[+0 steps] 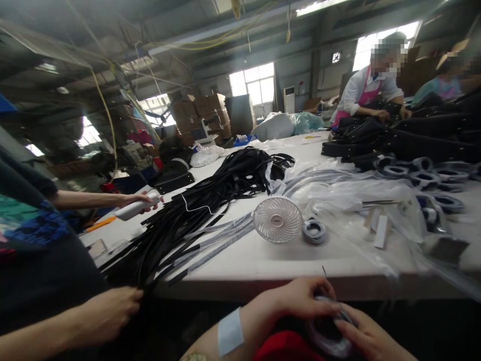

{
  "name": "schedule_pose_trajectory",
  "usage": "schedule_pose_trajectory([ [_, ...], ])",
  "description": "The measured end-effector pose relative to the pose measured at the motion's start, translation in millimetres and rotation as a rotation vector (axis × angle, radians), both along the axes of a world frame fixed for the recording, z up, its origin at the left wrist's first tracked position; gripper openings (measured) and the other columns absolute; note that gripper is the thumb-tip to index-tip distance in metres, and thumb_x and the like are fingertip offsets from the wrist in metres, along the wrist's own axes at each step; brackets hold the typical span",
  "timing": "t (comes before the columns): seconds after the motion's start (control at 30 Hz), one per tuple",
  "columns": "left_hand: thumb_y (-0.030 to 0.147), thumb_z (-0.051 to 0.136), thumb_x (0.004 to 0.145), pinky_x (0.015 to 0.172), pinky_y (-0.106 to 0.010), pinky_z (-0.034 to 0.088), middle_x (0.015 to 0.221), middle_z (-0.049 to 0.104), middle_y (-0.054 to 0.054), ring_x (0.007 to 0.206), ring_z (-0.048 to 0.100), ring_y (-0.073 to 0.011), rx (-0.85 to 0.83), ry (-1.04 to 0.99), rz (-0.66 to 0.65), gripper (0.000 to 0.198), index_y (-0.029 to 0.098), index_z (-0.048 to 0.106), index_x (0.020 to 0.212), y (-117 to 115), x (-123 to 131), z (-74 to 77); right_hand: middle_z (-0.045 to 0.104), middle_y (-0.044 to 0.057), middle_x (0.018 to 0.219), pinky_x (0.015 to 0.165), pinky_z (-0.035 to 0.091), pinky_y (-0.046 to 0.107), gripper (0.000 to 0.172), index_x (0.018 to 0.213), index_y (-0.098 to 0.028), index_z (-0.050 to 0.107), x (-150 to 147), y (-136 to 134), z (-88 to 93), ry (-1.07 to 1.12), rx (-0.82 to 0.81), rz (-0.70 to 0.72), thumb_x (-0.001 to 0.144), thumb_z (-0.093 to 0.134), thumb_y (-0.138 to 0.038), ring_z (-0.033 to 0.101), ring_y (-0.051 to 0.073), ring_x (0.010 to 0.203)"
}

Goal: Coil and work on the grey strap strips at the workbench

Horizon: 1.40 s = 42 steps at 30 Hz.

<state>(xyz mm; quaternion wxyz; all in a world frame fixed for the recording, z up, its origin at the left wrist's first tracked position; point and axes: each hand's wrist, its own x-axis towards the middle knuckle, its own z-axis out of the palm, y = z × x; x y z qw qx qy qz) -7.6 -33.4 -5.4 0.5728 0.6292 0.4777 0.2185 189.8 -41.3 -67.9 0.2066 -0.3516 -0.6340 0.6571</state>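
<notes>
Low in the view, over my lap, a coil of grey strip (329, 343) is held between both hands. My left hand (306, 298) pinches its upper left side, with a pale patch on the forearm behind. From the other side, my right hand (358, 326) closes its fingers on the coil's right edge. Just above my left hand a short dark end sticks up; what it belongs to I cannot tell. A similar grey coil (314, 231) lies on the white table (240, 263) beside a small round fan (277, 219).
Black straps (203, 200) spread across the table's left side. At left, a co-worker's hand (145, 203) holds a white handheld device (131, 209). Several grey coils (424, 179) and clear plastic (338, 200) lie right. Another person (370, 90) handles black cases (424, 140).
</notes>
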Motion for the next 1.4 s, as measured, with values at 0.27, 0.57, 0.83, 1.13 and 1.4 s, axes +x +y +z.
schedule_pose_trajectory([
  [0.27, 0.048, 0.064, 0.076, 0.053, -0.023, 0.037, 0.066, 0.058, 0.001, 0.055, 0.044, -0.0091, -0.114, -0.098, 0.192, 0.038, 0.014, 0.070, 0.091, 4, 5, -15.2, 0.066, 0.003, 0.068, 0.054, 0.046, 0.024, 0.064, 0.100, -0.015, 0.065, -15, 0, 6.5, 0.078, -0.167, -0.286, 0.079, 0.053, -0.074, 0.057, 0.013, 0.057],
  [0.57, 0.069, 0.063, 0.069, 0.046, -0.023, 0.031, 0.058, 0.052, 0.005, 0.048, 0.041, -0.0101, -0.154, -0.168, 0.356, 0.058, 0.015, 0.063, 0.090, 2, 9, -36.8, 0.052, -0.007, 0.057, 0.041, 0.030, 0.017, 0.061, 0.111, -0.015, 0.058, -13, -6, 12.6, -0.009, -0.243, -0.266, 0.080, 0.057, -0.068, 0.044, 0.007, 0.044],
  [0.83, 0.075, 0.055, 0.073, 0.074, -0.030, 0.044, 0.075, 0.062, -0.002, 0.077, 0.055, -0.0192, -0.202, -0.119, 0.078, 0.059, 0.018, 0.064, 0.080, -38, -14, -77.5, 0.049, -0.004, 0.059, 0.044, 0.035, 0.017, 0.025, 0.088, -0.016, 0.061, -21, -42, -11.6, -0.300, -0.175, 0.048, 0.091, 0.049, -0.039, 0.045, 0.008, 0.049],
  [1.13, 0.089, 0.049, 0.062, 0.061, -0.027, 0.035, 0.062, 0.038, 0.005, 0.063, 0.035, -0.0134, -0.308, -0.107, 0.130, 0.067, 0.021, 0.045, 0.066, -31, -24, -77.5, 0.071, 0.005, 0.091, 0.075, 0.049, 0.026, 0.028, 0.097, -0.017, 0.068, 23, 72, 58.8, -0.626, 0.530, -0.368, 0.095, 0.044, -0.033, 0.063, 0.017, 0.084],
  [1.4, 0.089, 0.049, 0.063, 0.060, -0.026, 0.033, 0.064, 0.042, 0.003, 0.066, 0.036, -0.0139, -0.277, -0.147, 0.144, 0.067, 0.021, 0.047, 0.067, -24, -36, -103.4, 0.064, 0.021, 0.125, 0.101, 0.043, 0.043, 0.039, 0.113, -0.008, 0.067, 73, 154, 38.8, -1.099, 0.779, -0.477, 0.081, 0.045, -0.001, 0.059, 0.031, 0.114],
])
